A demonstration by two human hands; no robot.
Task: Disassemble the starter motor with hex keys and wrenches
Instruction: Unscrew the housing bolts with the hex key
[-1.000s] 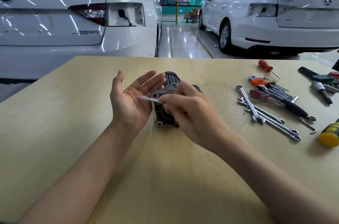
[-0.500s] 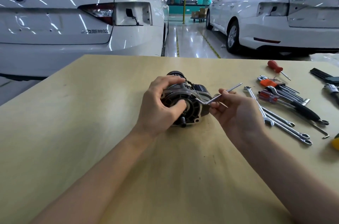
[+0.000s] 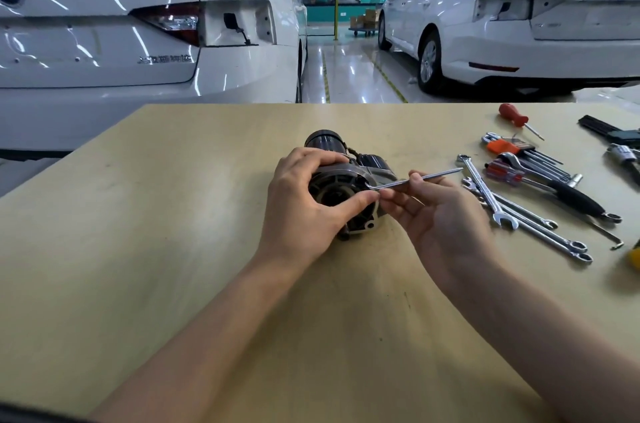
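Observation:
The starter motor (image 3: 349, 180), black with a grey aluminium nose housing, lies on the wooden table (image 3: 173, 215) at its middle, nose end towards me. My left hand (image 3: 304, 204) grips the nose housing from the left, thumb across its open face. My right hand (image 3: 436, 211) pinches a silver L-shaped hex key (image 3: 415, 180) just right of the motor. The key's bent short end sits against the housing's upper right edge. Its long arm points right and slightly up.
Several combination wrenches (image 3: 512, 211), a set of hex keys in an orange holder (image 3: 509, 147), red-handled screwdrivers (image 3: 514, 118) and a black-handled tool (image 3: 575, 197) lie at the table's right. Two white cars (image 3: 138, 24) stand beyond the far edge.
My left hand went from an open palm to gripping the motor's nose housing. My right hand swung from over the motor to its right side, bringing the hex key's short end to the housing.

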